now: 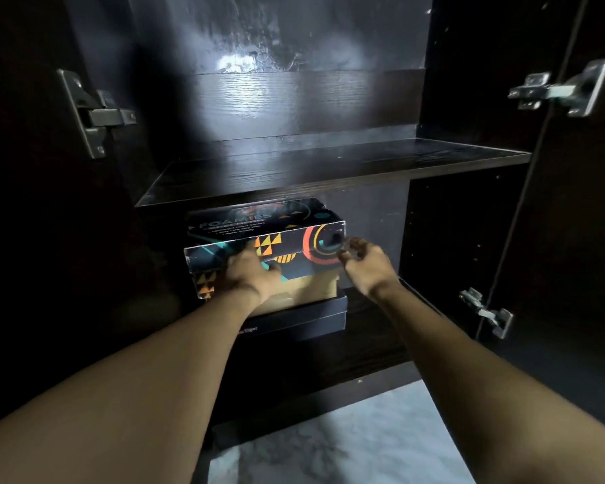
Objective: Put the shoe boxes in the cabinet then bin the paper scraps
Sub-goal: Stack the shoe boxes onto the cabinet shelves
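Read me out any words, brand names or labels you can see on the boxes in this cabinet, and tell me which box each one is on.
"FOAMIES": on the lid of the patterned shoe box, top of the stack.
Small lines of print under "FOAMIES" on that lid: too blurred to read.
"Tiger": on the front of the black shoe box at the bottom; any letters before it are hidden by the left forearm.
No print is visible on the tan box between them.

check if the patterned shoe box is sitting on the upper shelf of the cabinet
No, the patterned shoe box sits below the upper shelf, stacked on a black box in the lower compartment.
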`<state>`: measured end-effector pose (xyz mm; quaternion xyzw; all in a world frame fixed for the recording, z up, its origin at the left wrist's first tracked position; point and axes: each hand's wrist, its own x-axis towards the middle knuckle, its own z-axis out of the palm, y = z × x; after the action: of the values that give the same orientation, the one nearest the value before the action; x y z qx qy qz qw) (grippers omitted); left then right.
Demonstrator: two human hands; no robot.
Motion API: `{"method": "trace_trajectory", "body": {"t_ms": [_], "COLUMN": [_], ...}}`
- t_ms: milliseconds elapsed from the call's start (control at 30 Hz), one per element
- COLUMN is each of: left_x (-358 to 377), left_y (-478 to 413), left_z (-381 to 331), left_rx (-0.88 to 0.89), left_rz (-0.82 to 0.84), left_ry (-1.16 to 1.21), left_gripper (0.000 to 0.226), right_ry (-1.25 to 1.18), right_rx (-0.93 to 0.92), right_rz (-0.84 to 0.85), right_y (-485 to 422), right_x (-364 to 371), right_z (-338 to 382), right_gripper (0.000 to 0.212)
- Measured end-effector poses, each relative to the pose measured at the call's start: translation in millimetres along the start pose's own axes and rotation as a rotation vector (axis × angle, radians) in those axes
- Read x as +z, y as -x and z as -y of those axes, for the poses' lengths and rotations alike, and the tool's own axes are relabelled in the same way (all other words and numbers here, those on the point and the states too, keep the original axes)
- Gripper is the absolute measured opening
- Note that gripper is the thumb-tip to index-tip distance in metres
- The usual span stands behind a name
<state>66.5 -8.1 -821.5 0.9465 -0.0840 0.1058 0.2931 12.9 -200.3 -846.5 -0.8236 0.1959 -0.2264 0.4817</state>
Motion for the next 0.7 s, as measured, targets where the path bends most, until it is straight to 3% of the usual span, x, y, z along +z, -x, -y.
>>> {"method": "trace_trajectory", "body": {"t_ms": [367,700], "left_x": [19,42], "left_y": [82,263], "left_z": [-127,-221], "left_rx": [0.434,0.858], "left_rz": [0.368,0.737], "left_ry": [0.339,0.515], "left_gripper": [0.021,0.014], "right_ry": [0.377,0.504], "right_rx": [0.089,0.365], "right_rz": [-0.214,-0.521], "right_y": [114,319], "right_x": [-167,-265], "right_z": [-2,-24], "right_gripper": [0.041,0.036]}}
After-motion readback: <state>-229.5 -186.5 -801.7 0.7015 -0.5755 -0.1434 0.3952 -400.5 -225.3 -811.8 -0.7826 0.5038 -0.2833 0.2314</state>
